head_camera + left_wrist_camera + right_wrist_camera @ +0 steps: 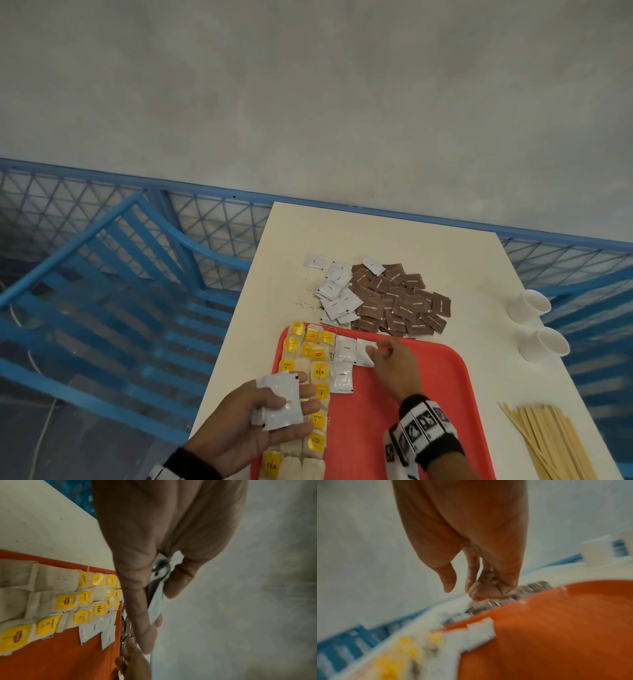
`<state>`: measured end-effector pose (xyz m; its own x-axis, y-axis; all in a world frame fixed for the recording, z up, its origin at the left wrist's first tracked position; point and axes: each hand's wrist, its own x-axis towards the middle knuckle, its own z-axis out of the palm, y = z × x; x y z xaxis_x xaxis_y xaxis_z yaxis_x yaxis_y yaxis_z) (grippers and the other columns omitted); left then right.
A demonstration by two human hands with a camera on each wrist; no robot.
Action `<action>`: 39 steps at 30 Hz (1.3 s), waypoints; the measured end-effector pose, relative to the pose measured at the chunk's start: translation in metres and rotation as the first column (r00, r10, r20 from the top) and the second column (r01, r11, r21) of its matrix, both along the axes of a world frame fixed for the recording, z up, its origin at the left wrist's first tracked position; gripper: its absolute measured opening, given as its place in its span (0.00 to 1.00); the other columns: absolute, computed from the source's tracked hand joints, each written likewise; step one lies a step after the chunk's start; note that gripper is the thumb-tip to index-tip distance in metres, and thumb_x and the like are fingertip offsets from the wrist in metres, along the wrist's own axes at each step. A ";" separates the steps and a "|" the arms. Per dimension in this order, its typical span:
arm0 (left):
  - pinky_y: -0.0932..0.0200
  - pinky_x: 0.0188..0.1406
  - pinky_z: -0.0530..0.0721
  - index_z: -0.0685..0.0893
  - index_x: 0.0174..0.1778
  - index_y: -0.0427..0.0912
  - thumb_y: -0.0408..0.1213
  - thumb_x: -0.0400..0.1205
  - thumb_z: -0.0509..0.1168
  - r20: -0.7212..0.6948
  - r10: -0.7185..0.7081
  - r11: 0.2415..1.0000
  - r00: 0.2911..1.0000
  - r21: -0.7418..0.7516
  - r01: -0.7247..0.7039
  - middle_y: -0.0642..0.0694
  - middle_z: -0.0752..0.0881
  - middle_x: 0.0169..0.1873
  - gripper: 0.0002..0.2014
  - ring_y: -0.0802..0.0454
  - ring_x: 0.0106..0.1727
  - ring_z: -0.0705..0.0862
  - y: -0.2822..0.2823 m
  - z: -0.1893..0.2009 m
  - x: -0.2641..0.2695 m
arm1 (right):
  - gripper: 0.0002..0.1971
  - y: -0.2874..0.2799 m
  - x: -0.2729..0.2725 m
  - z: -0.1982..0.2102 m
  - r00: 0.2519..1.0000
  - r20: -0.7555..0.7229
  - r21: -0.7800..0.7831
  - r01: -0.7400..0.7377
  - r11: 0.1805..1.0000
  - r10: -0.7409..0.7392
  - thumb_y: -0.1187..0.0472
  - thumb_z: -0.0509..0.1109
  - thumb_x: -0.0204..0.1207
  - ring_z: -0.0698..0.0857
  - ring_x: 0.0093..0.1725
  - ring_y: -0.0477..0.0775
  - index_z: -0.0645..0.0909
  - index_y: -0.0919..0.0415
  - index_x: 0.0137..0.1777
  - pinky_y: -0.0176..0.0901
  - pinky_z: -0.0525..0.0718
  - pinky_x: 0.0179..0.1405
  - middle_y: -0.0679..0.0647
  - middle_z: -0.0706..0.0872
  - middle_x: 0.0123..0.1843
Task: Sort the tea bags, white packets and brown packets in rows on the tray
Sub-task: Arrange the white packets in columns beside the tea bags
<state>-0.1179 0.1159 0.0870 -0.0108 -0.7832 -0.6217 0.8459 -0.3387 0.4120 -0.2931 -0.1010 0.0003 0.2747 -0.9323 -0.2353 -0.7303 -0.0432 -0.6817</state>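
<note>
A white table (394,240) stands against a blue mesh fence (219,222) — a blue slatted bench (113,291) to its left, grey concrete floor (308,85) beyond.

Red tray (428,394), yellow-tagged tea bags (310,373), white packets (337,294), brown packets (400,301), blue fence (137,274).

A: What's worn on the right wrist (424,435)?
B: A black band carrying white square tags printed with black patterns, wrapping round from nine to three o'clock.
A: And the left wrist (178,467)?
B: A black cuff, white-edged at six o'clock.
</note>
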 end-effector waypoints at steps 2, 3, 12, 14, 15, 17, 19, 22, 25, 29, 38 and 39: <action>0.29 0.50 0.88 0.80 0.68 0.26 0.17 0.75 0.67 0.082 -0.013 1.000 0.997 -0.023 0.014 0.24 0.86 0.62 0.23 0.26 0.60 0.88 -0.006 0.003 -0.003 | 0.05 0.022 0.005 0.036 0.977 0.179 -0.037 -0.111 0.993 0.116 0.53 0.74 0.78 0.83 0.41 0.45 0.87 0.53 0.47 0.34 0.77 0.39 0.44 0.88 0.40; 0.31 0.50 0.89 0.80 0.68 0.27 0.21 0.76 0.68 0.144 -0.028 0.999 0.989 -0.024 0.032 0.25 0.86 0.61 0.23 0.28 0.60 0.88 -0.011 0.005 -0.006 | 0.06 0.035 0.009 0.055 0.946 0.258 -0.023 -0.198 0.980 0.198 0.51 0.74 0.77 0.84 0.40 0.43 0.88 0.51 0.44 0.36 0.80 0.40 0.44 0.89 0.39; 0.58 0.28 0.88 0.89 0.57 0.37 0.34 0.78 0.75 0.606 -0.182 0.977 0.775 0.020 0.213 0.38 0.91 0.39 0.12 0.46 0.38 0.90 -0.032 0.029 -0.028 | 0.18 0.073 0.001 0.111 0.808 0.538 0.061 -0.322 0.945 0.241 0.55 0.77 0.77 0.69 0.29 0.45 0.80 0.60 0.28 0.40 0.69 0.32 0.47 0.73 0.26; 0.59 0.26 0.86 0.89 0.56 0.36 0.32 0.78 0.75 0.643 -0.198 0.971 0.740 0.027 0.237 0.39 0.89 0.34 0.12 0.49 0.35 0.88 -0.033 0.029 -0.029 | 0.19 0.073 -0.005 0.112 0.811 0.554 0.110 -0.298 0.948 0.190 0.54 0.74 0.79 0.72 0.29 0.46 0.80 0.65 0.30 0.38 0.71 0.32 0.50 0.76 0.27; 0.59 0.26 0.85 0.89 0.56 0.36 0.32 0.78 0.76 0.656 -0.200 0.971 0.728 0.031 0.239 0.39 0.90 0.34 0.12 0.49 0.35 0.88 -0.034 0.030 -0.029 | 0.20 0.072 -0.008 0.114 0.818 0.547 0.127 -0.292 0.948 0.179 0.53 0.72 0.81 0.74 0.28 0.46 0.80 0.65 0.30 0.36 0.72 0.31 0.51 0.77 0.27; 0.59 0.27 0.85 0.89 0.57 0.37 0.33 0.78 0.76 0.673 -0.192 0.972 0.714 0.031 0.232 0.40 0.91 0.36 0.12 0.50 0.35 0.88 -0.035 0.031 -0.029 | 0.21 0.070 -0.014 0.116 0.836 0.524 0.132 -0.265 0.955 0.160 0.51 0.69 0.82 0.76 0.28 0.44 0.82 0.62 0.30 0.34 0.72 0.30 0.51 0.81 0.28; 0.59 0.27 0.85 0.89 0.57 0.37 0.32 0.78 0.76 0.686 -0.186 0.973 0.703 0.030 0.228 0.40 0.91 0.37 0.12 0.50 0.35 0.88 -0.036 0.031 -0.028 | 0.19 0.067 -0.018 0.120 0.834 0.543 0.151 -0.209 0.966 0.096 0.51 0.68 0.82 0.77 0.29 0.42 0.85 0.63 0.34 0.31 0.74 0.29 0.51 0.85 0.30; 0.59 0.24 0.83 0.89 0.51 0.36 0.32 0.78 0.76 0.721 -0.224 0.956 0.655 0.032 0.291 0.40 0.89 0.33 0.07 0.49 0.33 0.86 -0.035 0.032 -0.023 | 0.10 0.065 -0.021 0.125 0.815 0.564 0.159 -0.265 0.951 0.133 0.51 0.74 0.78 0.78 0.32 0.42 0.90 0.57 0.47 0.32 0.76 0.32 0.48 0.88 0.37; 0.59 0.22 0.80 0.87 0.48 0.34 0.33 0.78 0.77 0.781 -0.305 0.902 0.544 0.054 0.427 0.40 0.88 0.31 0.08 0.46 0.32 0.84 -0.035 0.033 -0.018 | 0.08 0.064 -0.019 0.125 0.809 0.453 0.086 -0.458 0.885 0.375 0.53 0.79 0.74 0.75 0.33 0.43 0.90 0.54 0.49 0.34 0.74 0.35 0.42 0.86 0.36; 0.60 0.20 0.77 0.91 0.48 0.37 0.29 0.80 0.74 0.797 -0.108 0.975 0.594 -0.031 0.219 0.37 0.86 0.30 0.04 0.49 0.28 0.82 -0.040 0.032 -0.012 | 0.04 0.067 -0.020 0.119 0.820 0.534 0.208 -0.361 0.909 0.204 0.61 0.77 0.77 0.77 0.27 0.42 0.88 0.61 0.42 0.32 0.73 0.28 0.45 0.84 0.29; 0.60 0.22 0.74 0.89 0.44 0.32 0.37 0.82 0.73 0.791 -0.136 0.975 0.597 0.001 0.222 0.40 0.84 0.26 0.10 0.49 0.29 0.81 -0.039 0.008 -0.035 | 0.10 0.097 -0.029 0.098 0.746 0.633 0.518 -0.211 0.829 -0.205 0.59 0.72 0.80 0.90 0.36 0.59 0.86 0.68 0.48 0.38 0.85 0.30 0.67 0.91 0.42; 0.60 0.21 0.75 0.89 0.43 0.32 0.36 0.82 0.73 0.808 -0.148 0.973 0.570 0.017 0.230 0.41 0.84 0.26 0.09 0.49 0.28 0.81 -0.039 0.006 -0.033 | 0.11 0.097 -0.033 0.095 0.778 0.607 0.515 -0.233 0.825 -0.160 0.56 0.71 0.81 0.90 0.36 0.57 0.87 0.65 0.45 0.38 0.84 0.31 0.64 0.91 0.39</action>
